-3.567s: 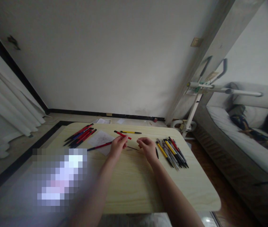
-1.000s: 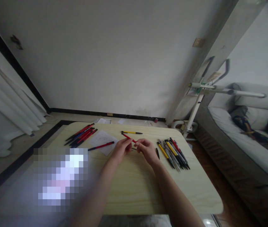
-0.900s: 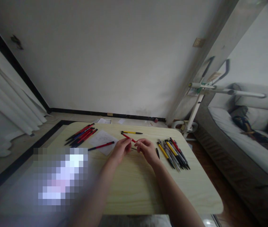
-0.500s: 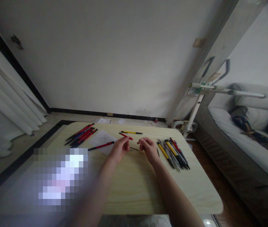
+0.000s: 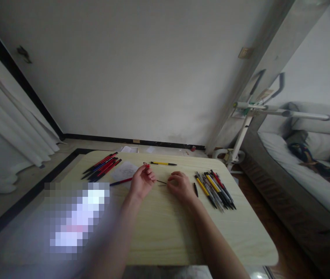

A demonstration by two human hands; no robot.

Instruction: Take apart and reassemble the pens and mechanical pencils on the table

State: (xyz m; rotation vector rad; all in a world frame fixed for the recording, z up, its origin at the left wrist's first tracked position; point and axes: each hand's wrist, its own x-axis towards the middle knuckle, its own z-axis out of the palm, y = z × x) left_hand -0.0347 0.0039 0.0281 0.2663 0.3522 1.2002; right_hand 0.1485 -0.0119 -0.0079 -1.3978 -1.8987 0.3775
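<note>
My left hand [image 5: 143, 181] is raised above the middle of the table, fingers curled around a red pen barrel [image 5: 147, 166] seen nearly end-on. My right hand [image 5: 180, 186] is lowered to the tabletop, fingers bent together at the end of a thin dark pen refill [image 5: 161, 181]; its fingertips are partly hidden. A short black pen piece [image 5: 196, 190] lies just right of that hand. Beyond both hands rests a yellow and black pen [image 5: 163, 163]. A red and dark blue pen [image 5: 120, 181] lies partly behind my left hand, over a sheet of paper [image 5: 124, 169].
Several red and blue pens [image 5: 102, 167] are bunched at the table's far left. On the right lies a group of yellow, red, grey and black pens [image 5: 215, 190]. The pale wooden table [image 5: 165, 232] faces a wall, with exercise equipment [image 5: 242, 135] and a sofa [image 5: 298, 166] at right.
My right hand has dropped from a raised pinch to the tabletop by the refill. My left hand has moved slightly left and turned, tilting the red barrel toward end-on.
</note>
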